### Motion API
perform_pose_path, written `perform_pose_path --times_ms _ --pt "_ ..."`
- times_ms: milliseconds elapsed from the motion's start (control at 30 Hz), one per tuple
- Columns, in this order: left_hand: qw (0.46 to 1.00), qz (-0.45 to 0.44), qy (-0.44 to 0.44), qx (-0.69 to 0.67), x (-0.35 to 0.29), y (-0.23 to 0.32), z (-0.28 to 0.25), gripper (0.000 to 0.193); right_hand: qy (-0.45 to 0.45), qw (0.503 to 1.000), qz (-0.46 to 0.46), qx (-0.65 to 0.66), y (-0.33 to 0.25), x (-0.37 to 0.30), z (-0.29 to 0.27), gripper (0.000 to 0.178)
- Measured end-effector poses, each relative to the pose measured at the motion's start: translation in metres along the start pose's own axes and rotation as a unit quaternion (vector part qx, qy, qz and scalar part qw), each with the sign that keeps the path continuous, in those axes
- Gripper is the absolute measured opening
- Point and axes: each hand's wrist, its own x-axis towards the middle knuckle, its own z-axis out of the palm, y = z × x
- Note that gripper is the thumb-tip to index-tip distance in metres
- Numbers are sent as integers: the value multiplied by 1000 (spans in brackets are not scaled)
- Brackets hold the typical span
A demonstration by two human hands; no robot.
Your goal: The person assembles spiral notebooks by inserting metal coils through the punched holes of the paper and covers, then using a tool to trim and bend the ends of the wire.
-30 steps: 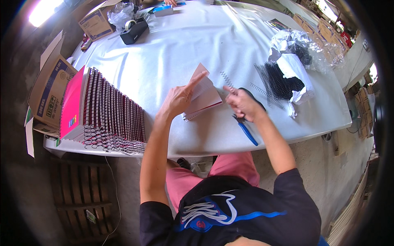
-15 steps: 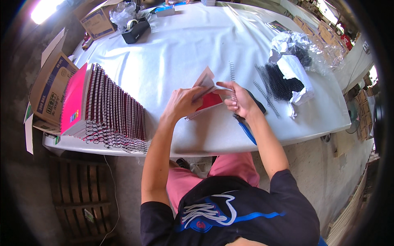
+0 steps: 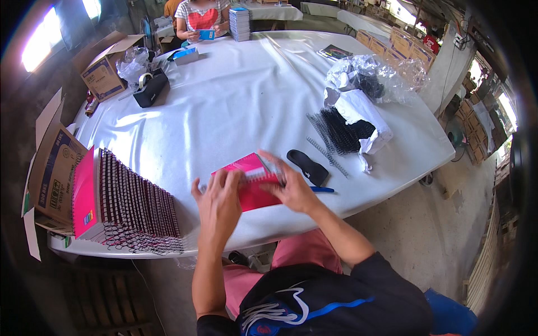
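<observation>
A pink-covered notebook (image 3: 259, 197) is between my hands near the table's front edge, its pale, blurred edge tilted up. My left hand (image 3: 219, 197) is closed on that edge from the left, fingers curled over it. On the other end my right hand (image 3: 292, 185) grips with the thumb in front and fingers behind, partly smeared by motion. Right of it lie a black sole-shaped piece (image 3: 308, 167) and a tool of which only a blue handle (image 3: 322, 190) shows. Loose wire coils (image 3: 328, 157) lie farther right, beside a bundle of black coils (image 3: 342, 133) in white paper.
A tall stack of pink spiral notebooks (image 3: 131, 204) stands at the left, by an open carton (image 3: 56, 173). A tape dispenser (image 3: 150, 88) and another carton (image 3: 106, 70) are far left. Clear plastic wrap (image 3: 364, 75) lies far right. Across the table a person (image 3: 203, 19) handles blue booklets.
My view has lifted, bringing the person across the table into sight. My hands went from handling a small sheet over the notebook to both gripping its raised edge.
</observation>
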Motion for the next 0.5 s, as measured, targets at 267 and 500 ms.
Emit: perform_pose_path --times_ms 267,500 --pt "999 -16 35 26 -63 -1 45 34 62 976 188 95 -51 -42 -30 47" --pt "975 -123 182 22 -45 30 75 61 -50 991 63 -107 -34 -40 -43 32"
